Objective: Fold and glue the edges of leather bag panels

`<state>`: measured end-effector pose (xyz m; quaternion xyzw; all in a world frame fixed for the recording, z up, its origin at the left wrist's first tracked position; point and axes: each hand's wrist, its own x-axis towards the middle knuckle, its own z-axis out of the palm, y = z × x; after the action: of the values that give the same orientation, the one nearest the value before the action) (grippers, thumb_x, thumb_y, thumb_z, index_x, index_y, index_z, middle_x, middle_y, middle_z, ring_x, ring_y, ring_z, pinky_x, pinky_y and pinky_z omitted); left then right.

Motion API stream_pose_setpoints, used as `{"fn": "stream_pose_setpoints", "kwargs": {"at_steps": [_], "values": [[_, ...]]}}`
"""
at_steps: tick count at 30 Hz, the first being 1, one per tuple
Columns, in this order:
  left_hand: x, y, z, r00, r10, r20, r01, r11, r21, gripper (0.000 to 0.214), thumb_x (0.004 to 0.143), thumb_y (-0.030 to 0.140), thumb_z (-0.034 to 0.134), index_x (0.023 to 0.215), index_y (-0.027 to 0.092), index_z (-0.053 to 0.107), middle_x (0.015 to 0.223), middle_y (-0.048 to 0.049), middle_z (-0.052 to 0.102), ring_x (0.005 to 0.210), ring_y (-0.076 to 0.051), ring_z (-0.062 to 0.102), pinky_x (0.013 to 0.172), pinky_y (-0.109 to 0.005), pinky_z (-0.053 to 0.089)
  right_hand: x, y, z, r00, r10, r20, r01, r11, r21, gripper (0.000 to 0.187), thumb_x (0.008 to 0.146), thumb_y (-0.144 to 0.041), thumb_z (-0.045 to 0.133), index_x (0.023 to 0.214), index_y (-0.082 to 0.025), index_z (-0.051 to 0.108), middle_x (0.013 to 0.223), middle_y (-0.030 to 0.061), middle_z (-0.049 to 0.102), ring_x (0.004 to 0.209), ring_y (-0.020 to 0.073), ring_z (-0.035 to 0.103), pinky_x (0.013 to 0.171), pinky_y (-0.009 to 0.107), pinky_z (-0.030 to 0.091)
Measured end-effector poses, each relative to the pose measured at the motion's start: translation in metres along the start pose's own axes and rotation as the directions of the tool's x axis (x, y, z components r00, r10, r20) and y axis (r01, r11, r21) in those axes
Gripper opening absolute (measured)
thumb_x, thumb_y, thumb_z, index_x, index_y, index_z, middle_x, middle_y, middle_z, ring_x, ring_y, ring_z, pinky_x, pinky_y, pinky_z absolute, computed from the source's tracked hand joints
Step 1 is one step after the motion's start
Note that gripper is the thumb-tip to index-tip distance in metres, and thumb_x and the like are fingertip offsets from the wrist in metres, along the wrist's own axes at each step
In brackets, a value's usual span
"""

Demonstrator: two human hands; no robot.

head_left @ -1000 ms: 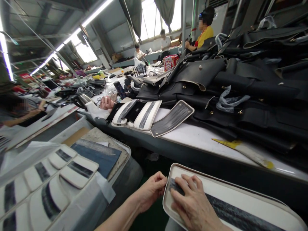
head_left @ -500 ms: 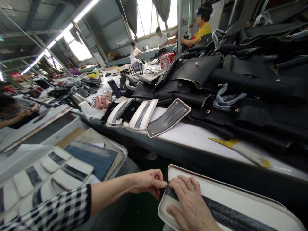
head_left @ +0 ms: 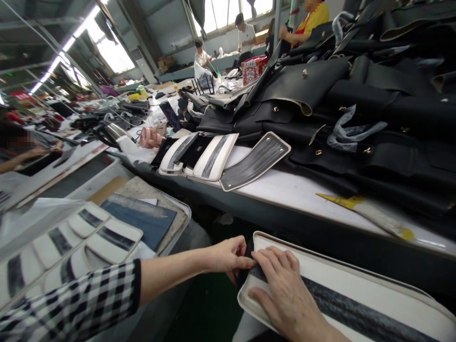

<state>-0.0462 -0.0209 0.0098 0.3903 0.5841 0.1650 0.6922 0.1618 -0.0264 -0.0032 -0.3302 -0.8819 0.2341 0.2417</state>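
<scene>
The left hand was mostly curled, its thumb reaching the near-left end of a large cream panel with a dark lengthwise stripe; from my end I couldn't tell whether the fingers had hold of the edge or of the dark material just beside it. I had the right hand laid open over that same end, palm down, fingers slightly bent and thumb apart, pressing on the panel without gripping it. The panel lay at the lower right of my view, in front of the workbench, its raised rim facing up. A black-and-white checked sleeve covered the left arm to the forearm. Off to the left I saw smaller cream striped panels overlapping one another, near a blue sheet. On the bench, a curved dark-grey strip with pale edging lay beside a striped cream flap, with black leather-like pieces heaped to the right and a pink fan farther left.
</scene>
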Motion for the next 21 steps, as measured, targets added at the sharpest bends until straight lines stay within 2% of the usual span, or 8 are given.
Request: {"fn": "stream_pose_setpoints", "kwargs": {"at_steps": [5, 8, 10, 12, 14, 16, 19, 21], "values": [[0.003, -0.004, 0.003, 0.999, 0.036, -0.020, -0.036, 0.999, -0.038, 0.060, 0.061, 0.057, 0.081, 0.082, 0.021, 0.038, 0.063, 0.0089, 0.049, 0.052, -0.009, 0.051, 0.042, -0.020, 0.046, 0.004, 0.000, -0.002, 0.996, 0.075, 0.046, -0.079, 0.993, 0.089, 0.061, 0.074, -0.017, 0.068, 0.130, -0.028, 0.045, 0.130, 0.0028, 0.055, 0.123, 0.0264, 0.043, 0.108, 0.045, 0.019], [0.002, -0.009, 0.009, 0.995, 0.072, -0.069, -0.075, 0.996, -0.052, 0.058, 0.063, 0.058, 0.079, 0.084, 0.021, 0.038, 0.065, 0.0084, 0.048, 0.053, -0.010, 0.050, 0.041, -0.021, 0.047, 0.003, 0.002, -0.006, 0.996, 0.066, 0.055, -0.074, 0.988, 0.139, 0.069, 0.074, -0.015, 0.066, 0.136, -0.029, 0.039, 0.147, 0.0039, 0.042, 0.133, 0.0261, 0.035, 0.111, 0.046, 0.017], [0.002, -0.015, 0.013, 0.988, 0.105, -0.113, -0.114, 0.991, -0.072, 0.057, 0.066, 0.058, 0.077, 0.084, 0.022, 0.037, 0.068, 0.0077, 0.047, 0.055, -0.009, 0.048, 0.042, -0.020, 0.045, 0.001, 0.005, -0.010, 0.997, 0.062, 0.053, -0.073, 0.972, 0.224, 0.065, 0.078, -0.017, 0.063, 0.138, -0.029, 0.039, 0.151, 0.0037, 0.037, 0.137, 0.0247, 0.032, 0.112, 0.045, 0.019], [0.004, -0.022, 0.017, 0.974, 0.157, -0.165, -0.170, 0.983, -0.071, 0.056, 0.068, 0.059, 0.075, 0.085, 0.022, 0.037, 0.070, 0.0070, 0.046, 0.057, -0.009, 0.046, 0.043, -0.018, 0.039, 0.000, 0.010, -0.013, 0.992, 0.123, 0.031, -0.126, 0.919, 0.374, 0.053, 0.085, -0.023, 0.059, 0.136, -0.029, 0.044, 0.148, 0.0045, 0.042, 0.136, 0.0235, 0.034, 0.112, 0.044, 0.023], [0.008, -0.028, 0.020, 0.944, 0.245, -0.221, -0.255, 0.967, -0.019, 0.054, 0.070, 0.059, 0.073, 0.089, 0.021, 0.040, 0.072, 0.0061, 0.045, 0.062, -0.010, 0.046, 0.049, -0.019, 0.038, 0.001, 0.017, -0.015, 0.971, 0.240, -0.001, -0.196, 0.798, 0.570, 0.040, 0.087, -0.030, 0.059, 0.127, -0.028, 0.054, 0.143, 0.0064, 0.048, 0.134, 0.0246, 0.039, 0.112, 0.044, 0.026], [0.011, -0.031, 0.022, 0.905, 0.330, -0.269, -0.326, 0.944, 0.060, 0.056, 0.072, 0.056, 0.073, 0.105, 0.019, 0.045, 0.082, 0.0026, 0.049, 0.071, -0.012, 0.050, 0.061, -0.023, 0.044, 0.005, 0.020, -0.017, 0.914, 0.405, -0.017, -0.234, 0.561, 0.794, 0.031, 0.082, -0.037, 0.066, 0.110, -0.024, 0.065, 0.136, 0.0084, 0.054, 0.128, 0.0275, 0.044, 0.110, 0.044, 0.029], [0.010, -0.027, 0.021, 0.841, 0.449, -0.301, -0.374, 0.885, 0.276, 0.074, 0.079, 0.047, 0.067, 0.140, 0.023, 0.033, 0.124, -0.0094, 0.050, 0.104, -0.022, 0.054, 0.093, -0.039, 0.046, 0.012, 0.015, -0.027, 0.795, 0.606, 0.009, -0.170, 0.208, 0.963, 0.028, 0.076, -0.045, 0.070, 0.090, -0.021, 0.070, 0.119, 0.0090, 0.064, 0.116, 0.0269, 0.052, 0.103, 0.040, 0.035], [0.006, -0.020, 0.017, 0.792, 0.566, -0.229, -0.407, 0.769, 0.493, 0.074, 0.085, 0.040, 0.062, 0.149, 0.029, 0.025, 0.149, -0.0106, 0.033, 0.131, -0.028, 0.039, 0.111, -0.047, 0.032, 0.011, 0.006, -0.041, 0.760, 0.649, 0.033, -0.141, 0.115, 0.983, 0.028, 0.078, -0.047, 0.068, 0.089, -0.021, 0.070, 0.108, 0.0081, 0.067, 0.105, 0.0240, 0.058, 0.092, 0.037, 0.043]]}}
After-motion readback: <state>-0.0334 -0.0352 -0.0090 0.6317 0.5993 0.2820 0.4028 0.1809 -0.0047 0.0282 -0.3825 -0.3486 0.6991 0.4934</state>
